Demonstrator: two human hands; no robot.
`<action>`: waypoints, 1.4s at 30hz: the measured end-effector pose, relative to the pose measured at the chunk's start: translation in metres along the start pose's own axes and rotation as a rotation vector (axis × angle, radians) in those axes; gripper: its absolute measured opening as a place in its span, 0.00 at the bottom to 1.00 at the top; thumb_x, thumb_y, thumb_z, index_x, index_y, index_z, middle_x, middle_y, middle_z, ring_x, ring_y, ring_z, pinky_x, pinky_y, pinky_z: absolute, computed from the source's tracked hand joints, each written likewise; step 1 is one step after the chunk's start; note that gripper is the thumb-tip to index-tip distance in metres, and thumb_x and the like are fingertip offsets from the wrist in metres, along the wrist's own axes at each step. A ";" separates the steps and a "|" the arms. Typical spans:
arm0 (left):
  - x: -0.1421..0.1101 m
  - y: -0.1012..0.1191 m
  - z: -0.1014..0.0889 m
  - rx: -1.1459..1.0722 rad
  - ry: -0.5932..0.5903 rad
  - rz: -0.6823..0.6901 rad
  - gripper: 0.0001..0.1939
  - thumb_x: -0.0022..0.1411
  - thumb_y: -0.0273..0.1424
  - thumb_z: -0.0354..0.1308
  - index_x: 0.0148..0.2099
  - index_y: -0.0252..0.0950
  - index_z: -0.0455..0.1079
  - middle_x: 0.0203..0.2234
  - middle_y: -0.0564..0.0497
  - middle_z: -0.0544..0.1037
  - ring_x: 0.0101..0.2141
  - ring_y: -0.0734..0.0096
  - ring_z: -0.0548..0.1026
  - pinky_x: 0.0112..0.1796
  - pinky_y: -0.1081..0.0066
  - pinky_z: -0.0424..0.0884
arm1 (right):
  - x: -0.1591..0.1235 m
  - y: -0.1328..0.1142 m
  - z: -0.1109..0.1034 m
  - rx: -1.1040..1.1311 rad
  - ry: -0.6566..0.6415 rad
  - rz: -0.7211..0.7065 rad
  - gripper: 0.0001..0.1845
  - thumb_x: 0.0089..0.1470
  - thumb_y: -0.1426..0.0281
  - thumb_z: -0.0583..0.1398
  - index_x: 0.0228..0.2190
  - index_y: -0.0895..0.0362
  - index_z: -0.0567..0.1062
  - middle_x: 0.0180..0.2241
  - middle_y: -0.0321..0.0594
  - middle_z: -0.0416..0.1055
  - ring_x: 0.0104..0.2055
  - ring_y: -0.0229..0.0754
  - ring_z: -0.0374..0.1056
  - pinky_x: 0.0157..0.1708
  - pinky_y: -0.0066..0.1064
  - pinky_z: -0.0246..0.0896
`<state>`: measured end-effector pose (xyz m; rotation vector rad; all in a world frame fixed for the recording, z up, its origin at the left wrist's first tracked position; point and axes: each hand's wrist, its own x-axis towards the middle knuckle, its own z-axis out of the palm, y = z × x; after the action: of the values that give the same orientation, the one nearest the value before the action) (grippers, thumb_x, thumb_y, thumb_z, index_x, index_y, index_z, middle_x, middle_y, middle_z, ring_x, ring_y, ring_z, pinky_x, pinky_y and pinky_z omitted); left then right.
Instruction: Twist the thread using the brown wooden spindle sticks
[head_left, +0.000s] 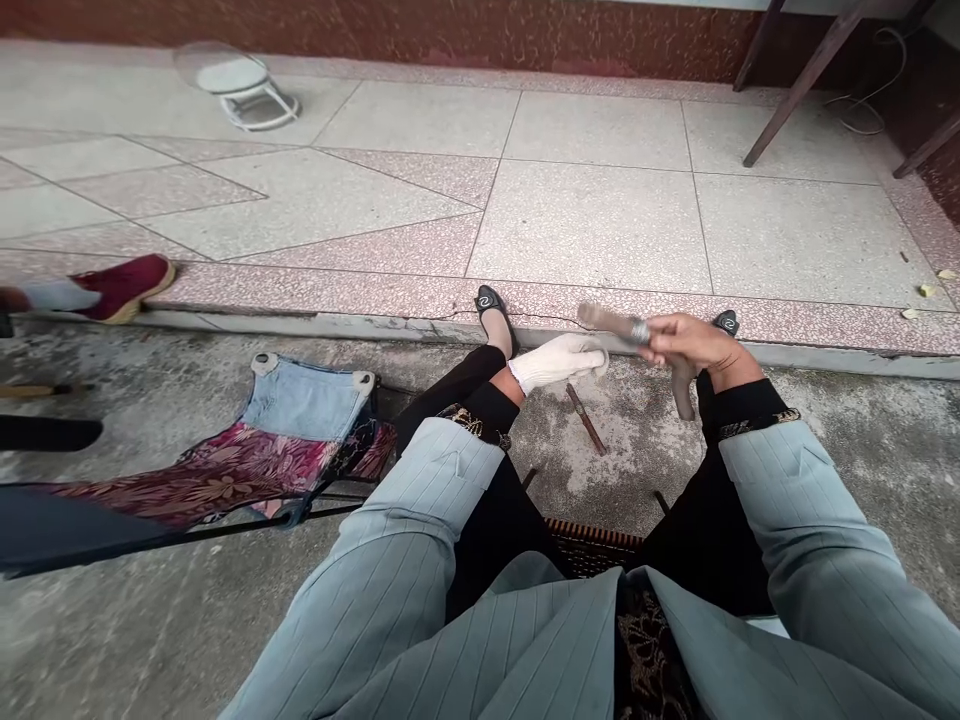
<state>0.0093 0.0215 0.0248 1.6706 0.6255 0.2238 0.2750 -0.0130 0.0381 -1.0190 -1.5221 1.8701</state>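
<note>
My right hand (686, 340) is bare and closed round a wooden-handled tool (611, 322), near a silvery band. The tool's thick handle sticks out to the left, while a curved grey-brown part hangs below the hand; its exact kind is unclear. In a white knitted glove, my left hand (559, 360) is held just left of and below the handle, apart from my right hand. Its fingers are curled together, and I cannot make out what is in them. Beneath my hands a thin brown stick (586, 420) lies on the concrete between my feet.
A raised tiled step (592, 230) runs across in front, its edge cracked. To the left stands a folding chair (300, 410) with flowered cloth and a denim patch. Another person's red shoe (135, 285) rests by the step. Farther back are a small white stool (251, 90) and wooden legs (802, 90).
</note>
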 end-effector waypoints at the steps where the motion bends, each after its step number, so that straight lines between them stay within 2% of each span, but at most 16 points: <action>1: 0.000 0.001 0.001 -0.024 0.020 -0.004 0.17 0.62 0.43 0.57 0.34 0.32 0.72 0.20 0.52 0.69 0.20 0.78 0.63 0.25 0.74 0.63 | -0.002 -0.001 -0.004 0.067 0.142 -0.045 0.20 0.49 0.59 0.69 0.41 0.58 0.78 0.28 0.34 0.71 0.26 0.32 0.64 0.28 0.24 0.61; 4: 0.000 0.004 0.002 -0.031 0.049 -0.012 0.17 0.63 0.43 0.57 0.31 0.34 0.72 0.18 0.52 0.67 0.18 0.79 0.61 0.22 0.74 0.61 | -0.001 0.004 -0.013 0.135 0.400 -0.046 0.20 0.45 0.57 0.72 0.34 0.59 0.77 0.26 0.35 0.69 0.25 0.32 0.63 0.25 0.24 0.60; 9: 0.000 0.000 0.003 -0.010 0.051 -0.036 0.16 0.62 0.43 0.59 0.31 0.35 0.73 0.17 0.52 0.67 0.18 0.78 0.62 0.20 0.74 0.56 | 0.005 0.012 -0.014 0.076 0.439 0.021 0.23 0.41 0.54 0.72 0.28 0.59 0.74 0.24 0.35 0.69 0.23 0.32 0.61 0.24 0.25 0.58; 12: 0.001 -0.003 0.003 0.042 0.046 -0.048 0.15 0.61 0.41 0.60 0.31 0.35 0.73 0.18 0.52 0.68 0.19 0.79 0.63 0.21 0.74 0.56 | 0.009 0.015 -0.014 0.018 0.504 0.063 0.23 0.41 0.54 0.71 0.29 0.59 0.74 0.24 0.35 0.68 0.23 0.33 0.60 0.24 0.26 0.56; 14: 0.002 -0.004 0.005 0.087 0.055 -0.044 0.14 0.59 0.40 0.61 0.30 0.34 0.73 0.19 0.53 0.69 0.19 0.79 0.64 0.22 0.74 0.57 | 0.012 0.017 -0.014 -0.129 0.568 0.132 0.21 0.44 0.56 0.69 0.33 0.59 0.76 0.24 0.36 0.68 0.24 0.35 0.61 0.25 0.27 0.57; 16: 0.003 -0.005 0.006 0.126 0.076 -0.027 0.13 0.58 0.39 0.61 0.29 0.34 0.72 0.19 0.53 0.70 0.21 0.77 0.66 0.24 0.75 0.58 | 0.014 0.018 -0.013 -0.417 0.590 0.235 0.18 0.48 0.59 0.67 0.38 0.58 0.78 0.28 0.39 0.71 0.27 0.38 0.64 0.28 0.29 0.58; 18: 0.003 -0.005 0.008 0.156 0.082 -0.016 0.11 0.58 0.37 0.61 0.28 0.34 0.72 0.20 0.53 0.71 0.23 0.76 0.68 0.26 0.75 0.59 | 0.016 0.019 -0.009 -0.728 0.501 0.339 0.15 0.49 0.62 0.66 0.39 0.57 0.80 0.32 0.42 0.75 0.31 0.41 0.67 0.31 0.31 0.58; 21: 0.002 -0.005 0.009 0.170 0.075 -0.033 0.09 0.57 0.33 0.61 0.27 0.34 0.72 0.19 0.53 0.71 0.24 0.75 0.69 0.27 0.76 0.59 | 0.019 0.020 -0.001 -0.877 0.142 0.428 0.11 0.48 0.64 0.66 0.34 0.55 0.82 0.30 0.40 0.75 0.30 0.40 0.67 0.29 0.30 0.56; 23: 0.001 -0.005 0.009 0.154 0.078 -0.044 0.09 0.58 0.33 0.61 0.27 0.34 0.72 0.19 0.53 0.71 0.25 0.74 0.70 0.27 0.76 0.59 | 0.019 0.022 0.003 -0.757 -0.124 0.463 0.12 0.47 0.61 0.67 0.33 0.55 0.82 0.25 0.37 0.73 0.26 0.37 0.65 0.27 0.28 0.56; 25: 0.000 -0.006 0.008 0.120 0.059 -0.039 0.10 0.58 0.33 0.61 0.27 0.34 0.72 0.20 0.53 0.71 0.25 0.74 0.70 0.27 0.76 0.59 | 0.018 0.022 0.006 -0.582 -0.313 0.470 0.17 0.45 0.58 0.68 0.34 0.56 0.82 0.23 0.34 0.71 0.24 0.34 0.63 0.25 0.27 0.56; 28: 0.000 -0.007 0.007 0.057 0.025 -0.006 0.12 0.59 0.38 0.61 0.31 0.32 0.73 0.22 0.52 0.72 0.25 0.75 0.68 0.27 0.75 0.60 | 0.010 0.013 0.007 -0.349 -0.400 0.379 0.23 0.44 0.57 0.70 0.40 0.58 0.81 0.25 0.33 0.72 0.24 0.32 0.63 0.26 0.25 0.57; 30: 0.001 -0.008 0.008 0.010 0.023 0.020 0.15 0.61 0.41 0.58 0.36 0.32 0.73 0.22 0.53 0.70 0.24 0.76 0.66 0.27 0.75 0.61 | 0.002 0.002 0.005 -0.203 -0.293 0.234 0.23 0.45 0.58 0.70 0.41 0.59 0.80 0.27 0.34 0.72 0.25 0.32 0.63 0.27 0.25 0.59; 32: 0.001 -0.010 0.010 -0.045 -0.003 0.044 0.19 0.66 0.45 0.52 0.43 0.33 0.72 0.21 0.55 0.66 0.23 0.76 0.63 0.27 0.75 0.61 | -0.006 -0.007 0.001 -0.031 -0.068 0.056 0.23 0.46 0.57 0.70 0.40 0.59 0.79 0.28 0.35 0.71 0.26 0.32 0.63 0.28 0.25 0.60; 35: 0.003 -0.011 0.018 -0.025 -0.040 0.049 0.23 0.69 0.47 0.46 0.42 0.33 0.72 0.20 0.56 0.63 0.22 0.77 0.60 0.26 0.75 0.60 | -0.011 -0.011 -0.006 0.139 0.264 -0.100 0.24 0.45 0.54 0.71 0.37 0.58 0.76 0.27 0.35 0.69 0.25 0.33 0.61 0.27 0.27 0.60; 38: 0.004 -0.007 0.025 0.113 -0.031 0.049 0.24 0.68 0.47 0.47 0.31 0.32 0.70 0.21 0.53 0.68 0.22 0.77 0.62 0.26 0.74 0.58 | -0.004 0.000 -0.014 0.100 0.483 -0.044 0.23 0.43 0.54 0.71 0.31 0.58 0.74 0.25 0.36 0.68 0.24 0.33 0.61 0.26 0.27 0.59; 42: 0.004 0.001 0.029 0.196 -0.004 0.074 0.20 0.67 0.42 0.52 0.28 0.33 0.70 0.20 0.53 0.70 0.22 0.77 0.64 0.28 0.73 0.58 | 0.008 0.015 -0.020 -0.229 0.586 0.185 0.20 0.45 0.58 0.69 0.34 0.60 0.77 0.23 0.36 0.68 0.23 0.35 0.61 0.24 0.28 0.56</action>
<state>0.0269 -0.0010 0.0195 1.8847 0.5985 0.2181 0.2880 0.0013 0.0199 -1.6836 -1.3277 1.3407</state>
